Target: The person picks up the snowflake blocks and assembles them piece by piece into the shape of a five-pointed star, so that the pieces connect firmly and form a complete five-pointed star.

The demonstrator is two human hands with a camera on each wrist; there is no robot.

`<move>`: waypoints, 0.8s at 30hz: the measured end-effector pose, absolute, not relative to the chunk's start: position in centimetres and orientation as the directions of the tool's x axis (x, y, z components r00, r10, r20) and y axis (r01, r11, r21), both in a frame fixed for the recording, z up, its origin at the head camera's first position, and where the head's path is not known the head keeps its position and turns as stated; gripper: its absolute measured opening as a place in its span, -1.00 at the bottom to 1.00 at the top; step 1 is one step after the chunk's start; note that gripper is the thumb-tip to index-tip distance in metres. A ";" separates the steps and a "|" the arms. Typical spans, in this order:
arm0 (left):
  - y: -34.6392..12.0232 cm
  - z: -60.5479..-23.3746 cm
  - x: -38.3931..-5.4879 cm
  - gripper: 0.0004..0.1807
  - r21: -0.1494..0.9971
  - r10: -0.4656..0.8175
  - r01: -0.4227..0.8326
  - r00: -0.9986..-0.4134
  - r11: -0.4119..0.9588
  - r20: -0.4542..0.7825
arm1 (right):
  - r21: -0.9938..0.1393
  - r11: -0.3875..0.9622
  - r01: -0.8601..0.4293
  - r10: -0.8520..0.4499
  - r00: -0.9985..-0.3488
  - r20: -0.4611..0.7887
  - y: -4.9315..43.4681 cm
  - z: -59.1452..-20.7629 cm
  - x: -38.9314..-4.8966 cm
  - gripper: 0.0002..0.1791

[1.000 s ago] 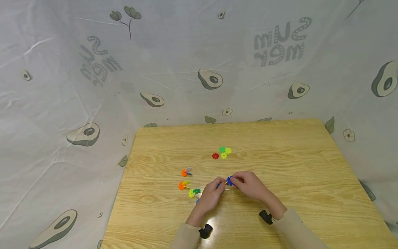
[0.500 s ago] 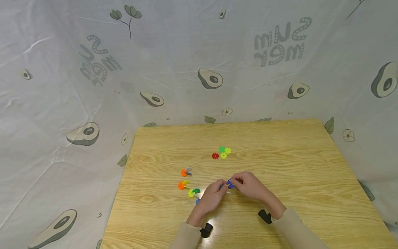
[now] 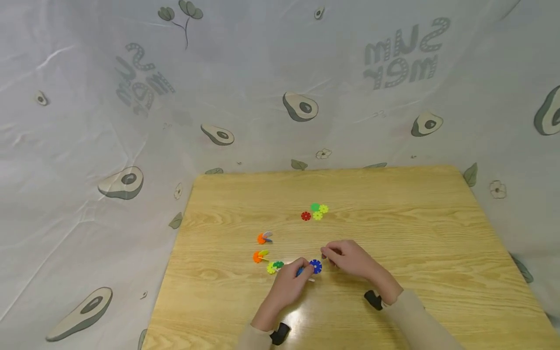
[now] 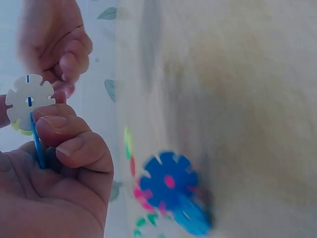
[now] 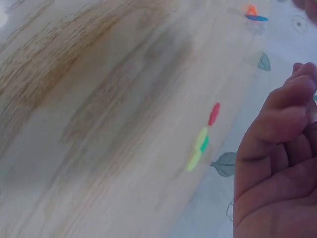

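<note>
Dark blue, the notched disc [image 3: 315, 266] stands out at the fingertips of the left hand [image 3: 290, 282], over the near half of the counter [image 3: 415, 218]; the left wrist view shows a white disc [image 4: 29, 101] and a light blue piece [image 4: 38, 144], nearly edge-on, in that same pinch between thumb and fingers. Just beside but apart, the right hand [image 3: 347, 257] has its fingers loosely bent, nothing visible in them. Joining such pieces probably goes best with the hands pinching close to the slots, notch lined up with notch and pushed straight, since a slanted push could bend a thin disc or loosen one already fitted. Beyond the left hand lie clusters built on orange discs [image 3: 258, 257]; farther out, a red disc [image 3: 306, 216], a green disc [image 3: 315, 207] and two yellow discs [image 3: 323, 208] lie loose, best taken singly.
</note>
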State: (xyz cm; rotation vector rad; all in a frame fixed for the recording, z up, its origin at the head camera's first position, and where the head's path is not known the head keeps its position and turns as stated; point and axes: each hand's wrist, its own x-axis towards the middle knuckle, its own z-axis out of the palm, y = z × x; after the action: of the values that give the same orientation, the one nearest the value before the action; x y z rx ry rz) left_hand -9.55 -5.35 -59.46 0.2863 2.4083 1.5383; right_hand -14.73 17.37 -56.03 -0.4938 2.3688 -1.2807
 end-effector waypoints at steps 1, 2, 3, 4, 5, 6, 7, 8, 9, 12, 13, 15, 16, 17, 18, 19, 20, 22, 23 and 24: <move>-5.9 -59.5 -9.2 -0.70 0.908 0.296 0.017 -0.948 0.419 -0.118 | -0.841 0.527 -0.123 -0.486 -0.856 -0.179 17.2 -56.2 -14.9 -0.62; -6.4 -59.6 -8.7 -0.71 0.907 0.284 0.011 -0.951 0.422 -0.121 | -0.832 0.538 -0.133 -0.489 -0.854 -0.180 17.0 -56.5 -15.0 -0.64; -7.0 -59.8 -8.2 -0.72 0.905 0.271 0.004 -0.955 0.426 -0.123 | -0.821 0.550 -0.151 -0.495 -0.851 -0.176 16.8 -56.8 -15.2 -0.67; -7.7 -59.9 -7.7 -0.72 0.901 0.255 -0.010 -0.958 0.433 -0.133 | -0.809 0.564 -0.168 -0.502 -0.847 -0.173 16.5 -57.1 -15.4 -0.69; -8.3 -60.1 -7.1 -0.72 0.898 0.238 -0.024 -0.961 0.440 -0.143 | -0.795 0.575 -0.191 -0.509 -0.845 -0.166 16.1 -57.4 -15.6 -0.72; -9.0 -60.3 -6.5 -0.73 0.894 0.219 -0.038 -0.964 0.447 -0.150 | -0.782 0.587 -0.210 -0.515 -0.842 -0.161 15.7 -57.6 -15.8 -0.74; -9.7 -60.5 -5.8 -0.72 0.888 0.199 -0.054 -0.967 0.457 -0.161 | -0.771 0.594 -0.228 -0.524 -0.838 -0.156 15.3 -57.9 -16.0 -0.76; -10.5 -60.6 -5.2 -0.72 0.882 0.178 -0.072 -0.969 0.465 -0.173 | -0.764 0.598 -0.243 -0.532 -0.833 -0.151 14.8 -58.1 -16.2 -0.78; -11.2 -60.8 -4.5 -0.71 0.877 0.157 -0.095 -0.969 0.471 -0.190 | -0.757 0.600 -0.258 -0.540 -0.829 -0.145 14.2 -58.4 -16.4 -0.79; -13.3 -61.5 -2.8 -0.69 0.856 0.089 -0.161 -0.968 0.492 -0.233 | -0.742 0.595 -0.307 -0.578 -0.805 -0.130 12.4 -58.8 -16.8 -0.80; -13.9 -61.7 -2.4 -0.68 0.848 0.068 -0.187 -0.965 0.496 -0.252 | -0.738 0.591 -0.327 -0.595 -0.794 -0.125 11.8 -58.9 -16.9 -0.80; -14.9 -62.2 -1.7 -0.68 0.838 0.030 -0.227 -0.960 0.496 -0.278 | -0.713 0.590 -0.379 -0.632 -0.767 -0.115 10.7 -59.1 -17.0 -0.78; -15.4 -62.4 -1.4 -0.67 0.835 0.016 -0.240 -0.959 0.496 -0.285 | -0.694 0.593 -0.408 -0.650 -0.751 -0.115 10.3 -59.2 -17.0 -0.77; -15.7 -62.6 -1.2 -0.67 0.832 0.003 -0.253 -0.956 0.494 -0.292 | -0.677 0.597 -0.430 -0.667 -0.735 -0.120 9.9 -59.3 -16.9 -0.75; -16.1 -62.7 -1.0 -0.67 0.831 -0.008 -0.261 -0.955 0.491 -0.295 | -0.658 0.602 -0.452 -0.682 -0.720 -0.128 9.6 -59.3 -16.8 -0.74; -16.3 -62.7 -0.9 -0.67 0.830 -0.016 -0.269 -0.954 0.489 -0.300 | -0.645 0.603 -0.469 -0.694 -0.708 -0.134 9.3 -59.5 -16.7 -0.73; -16.6 -62.8 -0.8 -0.67 0.828 -0.024 -0.274 -0.953 0.488 -0.301 | -0.633 0.603 -0.486 -0.705 -0.696 -0.138 9.1 -59.7 -16.5 -0.74; -17.0 -62.8 -0.6 -0.66 0.828 -0.040 -0.286 -0.952 0.482 -0.305 | -0.621 0.594 -0.511 -0.726 -0.674 -0.140 8.7 -60.0 -16.2 -0.78; -17.2 -62.8 -0.5 -0.65 0.827 -0.050 -0.291 -0.951 0.481 -0.305 | -0.621 0.584 -0.522 -0.736 -0.664 -0.133 8.5 -60.2 -16.1 -0.81; -17.3 -62.7 -0.4 -0.65 0.827 -0.059 -0.295 -0.951 0.479 -0.305 | -0.620 0.573 -0.536 -0.746 -0.654 -0.124 8.3 -60.4 -16.0 -0.85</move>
State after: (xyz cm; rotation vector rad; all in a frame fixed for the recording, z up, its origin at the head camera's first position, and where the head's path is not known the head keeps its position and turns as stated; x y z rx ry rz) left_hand -0.38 -17.35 -62.74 -0.3035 2.4916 1.4626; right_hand -15.99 8.28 -60.39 -1.0401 2.4350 -0.7788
